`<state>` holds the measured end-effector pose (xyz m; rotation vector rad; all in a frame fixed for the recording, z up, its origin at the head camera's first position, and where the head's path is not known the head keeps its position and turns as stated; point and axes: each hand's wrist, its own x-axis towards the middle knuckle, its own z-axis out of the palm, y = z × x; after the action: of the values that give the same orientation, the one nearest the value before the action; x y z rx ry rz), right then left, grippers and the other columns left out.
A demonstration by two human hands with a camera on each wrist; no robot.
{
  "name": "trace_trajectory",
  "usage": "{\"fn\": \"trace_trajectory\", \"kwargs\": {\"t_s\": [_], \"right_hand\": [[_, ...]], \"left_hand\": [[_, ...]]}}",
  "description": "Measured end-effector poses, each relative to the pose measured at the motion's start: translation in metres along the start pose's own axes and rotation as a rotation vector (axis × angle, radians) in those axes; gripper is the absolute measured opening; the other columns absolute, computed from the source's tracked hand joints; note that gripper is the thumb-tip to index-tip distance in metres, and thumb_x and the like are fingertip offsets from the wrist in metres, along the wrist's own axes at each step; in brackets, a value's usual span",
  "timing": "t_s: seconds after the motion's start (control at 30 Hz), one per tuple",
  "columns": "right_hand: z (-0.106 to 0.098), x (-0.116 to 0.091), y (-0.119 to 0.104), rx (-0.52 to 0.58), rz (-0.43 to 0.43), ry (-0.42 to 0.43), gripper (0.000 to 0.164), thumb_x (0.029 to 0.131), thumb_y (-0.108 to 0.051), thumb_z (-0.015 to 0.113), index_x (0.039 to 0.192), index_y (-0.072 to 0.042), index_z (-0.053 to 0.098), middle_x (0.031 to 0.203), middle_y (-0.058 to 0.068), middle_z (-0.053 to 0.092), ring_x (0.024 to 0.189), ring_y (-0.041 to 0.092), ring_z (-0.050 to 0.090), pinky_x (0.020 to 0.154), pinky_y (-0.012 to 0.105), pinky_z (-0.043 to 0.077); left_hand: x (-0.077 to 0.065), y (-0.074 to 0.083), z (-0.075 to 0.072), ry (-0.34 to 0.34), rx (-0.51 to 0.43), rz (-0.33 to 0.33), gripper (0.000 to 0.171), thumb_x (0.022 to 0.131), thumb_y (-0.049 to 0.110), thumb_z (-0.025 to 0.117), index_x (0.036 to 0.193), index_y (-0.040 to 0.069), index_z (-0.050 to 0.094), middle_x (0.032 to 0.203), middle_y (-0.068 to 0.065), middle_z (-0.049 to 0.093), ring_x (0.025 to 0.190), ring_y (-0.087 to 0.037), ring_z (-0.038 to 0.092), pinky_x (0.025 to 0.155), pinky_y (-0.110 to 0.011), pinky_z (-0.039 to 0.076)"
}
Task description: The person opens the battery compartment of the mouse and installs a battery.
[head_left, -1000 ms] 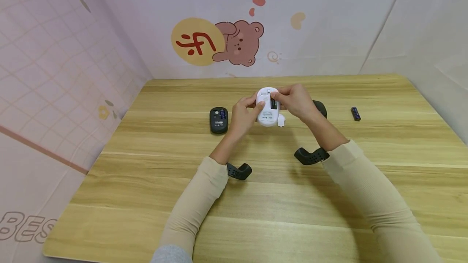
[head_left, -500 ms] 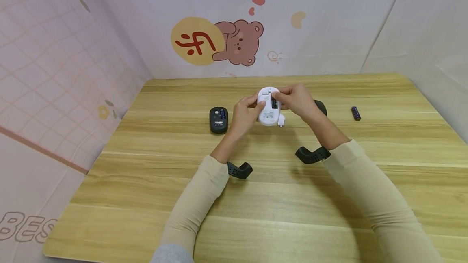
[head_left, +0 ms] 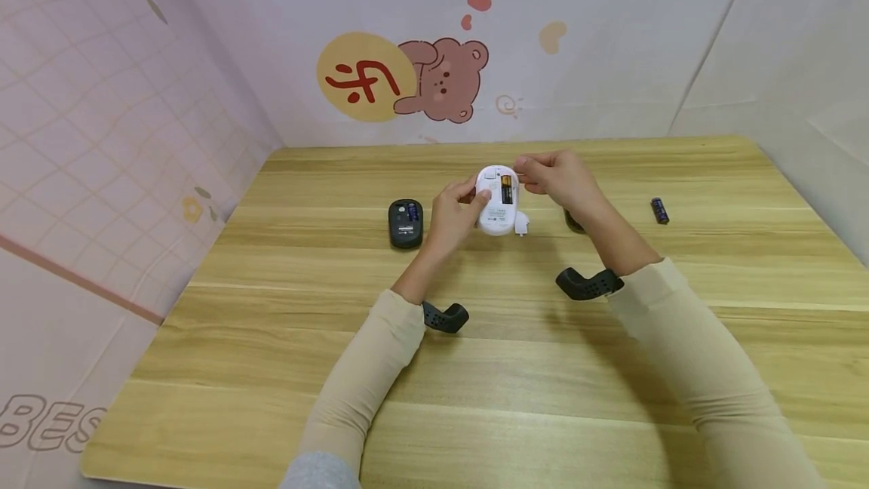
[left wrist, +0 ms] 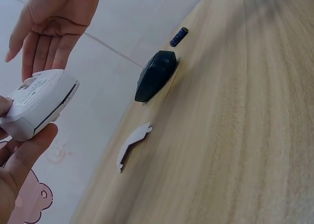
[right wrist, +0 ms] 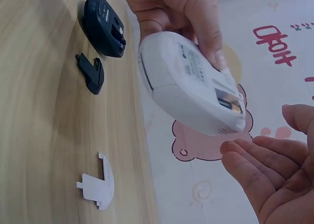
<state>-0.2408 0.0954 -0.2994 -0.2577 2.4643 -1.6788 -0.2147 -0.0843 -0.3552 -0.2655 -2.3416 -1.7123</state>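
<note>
My left hand (head_left: 453,216) grips a white computer mouse (head_left: 495,219) above the table, underside facing me. Its battery compartment is uncovered, and a black-and-orange battery (head_left: 506,189) lies inside. Just off the mouse's right upper edge is my right hand (head_left: 562,181). In the right wrist view the right hand (right wrist: 277,175) has its fingers extended and thumb apart, holding nothing; whether a fingertip touches the mouse I cannot tell. A white battery cover (right wrist: 98,187) lies on the table beneath.
Left of the hands lies an upturned black mouse (head_left: 406,223) with a blue battery in it. Another dark mouse (left wrist: 157,77) rests partly behind my right hand. A loose dark-blue battery (head_left: 660,210) lies farther right. The right wrist view also has a black cover (right wrist: 91,73) on the table (head_left: 516,398).
My right hand has come off the mouse's battery compartment and shifted slightly up and right, exposing the battery's orange end. The left hand keeps its hold on the mouse, nearly still.
</note>
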Motion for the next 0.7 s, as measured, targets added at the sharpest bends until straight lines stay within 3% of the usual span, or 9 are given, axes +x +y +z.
{"fn": "trace_trajectory", "kwargs": {"t_s": [0.17, 0.33, 0.7], "right_hand": [[-0.004, -0.001, 0.004, 0.033, -0.013, 0.029, 0.053, 0.092, -0.033, 0.056, 0.127, 0.006, 0.051, 0.122, 0.020, 0.055, 0.106, 0.028, 0.058, 0.082, 0.029, 0.051], [-0.004, -0.003, 0.008, 0.042, -0.041, 0.050, 0.048, 0.092, -0.028, 0.059, 0.124, 0.007, 0.054, 0.121, 0.021, 0.056, 0.103, 0.028, 0.060, 0.081, 0.031, 0.052], [-0.004, -0.005, 0.012, 0.040, -0.059, 0.059, 0.048, 0.090, -0.030, 0.060, 0.123, 0.005, 0.056, 0.117, 0.021, 0.059, 0.099, 0.024, 0.062, 0.080, 0.029, 0.052]], "left_hand": [[0.001, -0.004, 0.003, 0.025, 0.043, -0.008, 0.039, 0.089, 0.013, 0.062, 0.125, 0.000, 0.056, 0.092, -0.012, 0.058, 0.084, -0.016, 0.055, 0.056, -0.017, 0.047], [0.003, -0.007, 0.006, 0.037, 0.096, -0.059, 0.037, 0.089, 0.013, 0.062, 0.123, 0.000, 0.057, 0.087, -0.010, 0.056, 0.078, -0.013, 0.050, 0.058, -0.016, 0.042], [0.005, -0.016, 0.010, 0.036, 0.153, -0.149, 0.037, 0.089, 0.015, 0.062, 0.124, 0.001, 0.057, 0.093, -0.011, 0.065, 0.075, -0.011, 0.053, 0.059, -0.017, 0.044]]}}
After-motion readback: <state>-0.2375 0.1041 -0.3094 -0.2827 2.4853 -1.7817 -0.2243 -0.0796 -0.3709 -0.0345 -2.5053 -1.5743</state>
